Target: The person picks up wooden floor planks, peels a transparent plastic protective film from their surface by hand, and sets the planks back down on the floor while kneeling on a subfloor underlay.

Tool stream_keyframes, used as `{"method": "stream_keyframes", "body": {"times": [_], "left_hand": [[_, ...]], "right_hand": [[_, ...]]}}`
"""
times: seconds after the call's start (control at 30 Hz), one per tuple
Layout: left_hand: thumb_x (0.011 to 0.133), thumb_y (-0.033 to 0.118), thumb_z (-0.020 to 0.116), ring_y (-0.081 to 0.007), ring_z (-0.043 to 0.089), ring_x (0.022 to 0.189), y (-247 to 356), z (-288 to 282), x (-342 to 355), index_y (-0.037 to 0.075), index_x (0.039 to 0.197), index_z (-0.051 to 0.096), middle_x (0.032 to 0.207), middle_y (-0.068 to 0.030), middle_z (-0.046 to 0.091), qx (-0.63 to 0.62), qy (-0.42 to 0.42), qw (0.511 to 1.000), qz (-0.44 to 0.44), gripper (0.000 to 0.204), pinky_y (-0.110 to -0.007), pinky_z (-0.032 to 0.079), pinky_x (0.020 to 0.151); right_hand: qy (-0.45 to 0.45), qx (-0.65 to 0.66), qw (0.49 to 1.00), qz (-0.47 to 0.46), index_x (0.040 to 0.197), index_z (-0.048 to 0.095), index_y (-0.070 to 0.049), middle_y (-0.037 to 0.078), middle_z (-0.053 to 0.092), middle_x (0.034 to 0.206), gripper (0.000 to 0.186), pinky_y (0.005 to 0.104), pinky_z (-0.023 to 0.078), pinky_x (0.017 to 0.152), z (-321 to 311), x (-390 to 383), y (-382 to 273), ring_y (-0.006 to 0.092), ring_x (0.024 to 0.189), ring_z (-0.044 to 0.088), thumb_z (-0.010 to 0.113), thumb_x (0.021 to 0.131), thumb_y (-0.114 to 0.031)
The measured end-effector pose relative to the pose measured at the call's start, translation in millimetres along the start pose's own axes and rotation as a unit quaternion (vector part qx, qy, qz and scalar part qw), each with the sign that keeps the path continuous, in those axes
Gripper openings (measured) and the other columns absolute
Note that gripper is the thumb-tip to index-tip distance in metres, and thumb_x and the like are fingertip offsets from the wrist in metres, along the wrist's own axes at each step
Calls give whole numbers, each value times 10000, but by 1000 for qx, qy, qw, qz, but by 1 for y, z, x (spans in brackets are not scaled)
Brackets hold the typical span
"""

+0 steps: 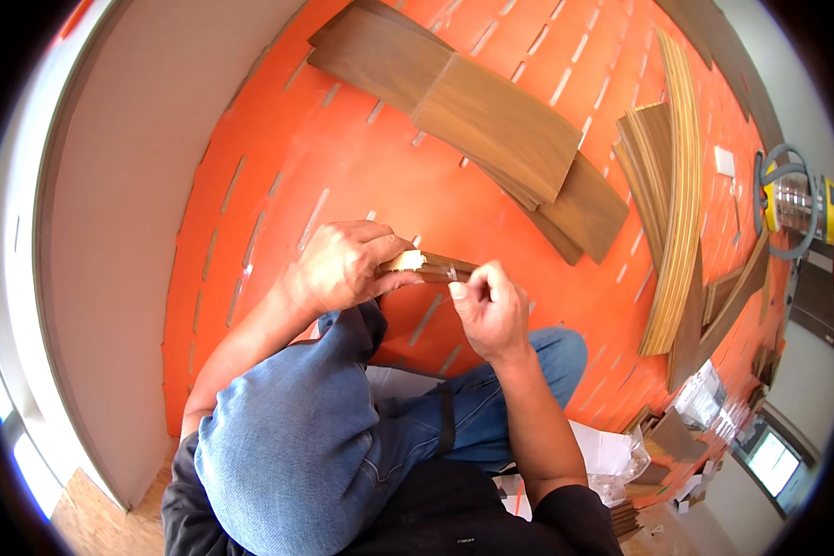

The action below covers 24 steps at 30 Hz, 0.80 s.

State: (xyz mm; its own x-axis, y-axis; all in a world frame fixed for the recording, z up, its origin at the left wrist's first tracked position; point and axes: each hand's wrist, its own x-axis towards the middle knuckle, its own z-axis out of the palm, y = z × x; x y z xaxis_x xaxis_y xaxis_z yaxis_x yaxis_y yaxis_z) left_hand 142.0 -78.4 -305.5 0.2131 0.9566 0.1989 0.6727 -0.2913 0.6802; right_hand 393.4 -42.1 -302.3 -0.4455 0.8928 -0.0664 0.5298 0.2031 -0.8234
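My left hand (347, 259) is closed round the left end of a short wooden plank piece (443, 267), held above my bent legs in blue jeans. Its pale cut end (409, 260) shows between the thumb and fingers. At the piece's right part, my right hand (486, 306) has thumb and bent fingers at a small clear strip (453, 275), apparently pinching it; whether it is tape or film I cannot tell.
Orange underlay (278, 213) with slots covers the floor. Long brown planks (496, 120) lie ahead, more plank stacks (667, 222) at right, beside a yellow-and-steel vacuum (792, 199). A pale wall (120, 278) runs along the left. Paper and plastic (704, 398) lie at lower right.
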Motion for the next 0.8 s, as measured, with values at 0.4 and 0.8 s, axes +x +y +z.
{"method": "stream_keyframes", "body": {"times": [0.4,0.8], "left_hand": [[881,422,801,-286,696,737,-5,-9,-5,80,1009,726,816,-71,698,25,-40,997,-57,373,-401,553,623],[855,404,839,-290,668,680,-17,-5,-7,69,923,692,747,-71,654,33,1,996,-81,372,-404,525,574]], "right_hand": [[-13,-90,974,-209,869,552,-41,125,587,741,159,433,501,596,17,22,-1,323,663,613,682,949,-86],[-14,-29,945,-324,890,562,-64,102,573,736,111,428,493,571,32,44,16,314,628,592,664,932,-84]]}}
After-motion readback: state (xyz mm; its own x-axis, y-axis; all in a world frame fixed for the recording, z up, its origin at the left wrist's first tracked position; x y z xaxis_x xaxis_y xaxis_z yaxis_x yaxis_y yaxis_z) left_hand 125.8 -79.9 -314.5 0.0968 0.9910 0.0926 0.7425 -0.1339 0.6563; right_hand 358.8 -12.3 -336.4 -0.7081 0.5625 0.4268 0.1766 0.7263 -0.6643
